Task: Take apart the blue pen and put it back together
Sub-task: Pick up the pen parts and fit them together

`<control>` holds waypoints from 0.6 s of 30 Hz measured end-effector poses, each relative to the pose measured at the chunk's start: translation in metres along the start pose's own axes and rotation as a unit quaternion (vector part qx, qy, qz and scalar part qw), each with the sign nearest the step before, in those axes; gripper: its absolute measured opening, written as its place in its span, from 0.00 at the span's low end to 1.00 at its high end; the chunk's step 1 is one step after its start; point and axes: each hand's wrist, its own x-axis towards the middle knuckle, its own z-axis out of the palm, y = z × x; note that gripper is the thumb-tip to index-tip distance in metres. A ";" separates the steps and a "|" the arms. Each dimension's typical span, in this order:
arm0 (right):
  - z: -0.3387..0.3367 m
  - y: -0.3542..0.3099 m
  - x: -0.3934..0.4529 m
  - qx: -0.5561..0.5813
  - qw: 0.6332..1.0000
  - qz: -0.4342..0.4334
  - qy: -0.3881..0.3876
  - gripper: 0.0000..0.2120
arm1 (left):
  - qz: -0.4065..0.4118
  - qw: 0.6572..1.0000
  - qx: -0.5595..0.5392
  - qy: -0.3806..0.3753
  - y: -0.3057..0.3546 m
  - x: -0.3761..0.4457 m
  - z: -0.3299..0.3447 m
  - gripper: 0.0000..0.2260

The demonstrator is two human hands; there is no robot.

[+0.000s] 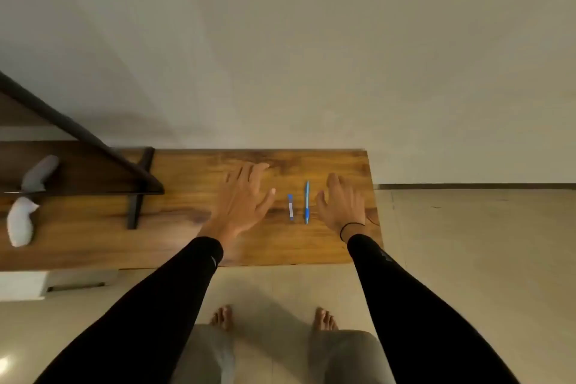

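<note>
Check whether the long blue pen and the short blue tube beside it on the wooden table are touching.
Apart. The head view shows bare wood between the long blue pen and the short blue tube.

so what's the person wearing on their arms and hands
Both arms are in long, close-fitting black sleeves that end at the wrists. The left sleeve has a small pale mark near its cuff. The hands are bare, with no gloves. The right hand has a thin dark band around its wrist; the left hand has none.
</note>
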 end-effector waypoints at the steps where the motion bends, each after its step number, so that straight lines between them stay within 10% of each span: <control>1: 0.016 0.001 0.001 0.021 1.000 0.012 -0.012 0.09 | 0.000 1.000 -0.005 0.003 -0.001 -0.003 0.013 0.21; 18: 0.116 0.015 0.039 0.198 0.967 0.143 -0.068 0.22 | -0.100 0.945 -0.312 0.019 0.015 -0.014 0.143 0.08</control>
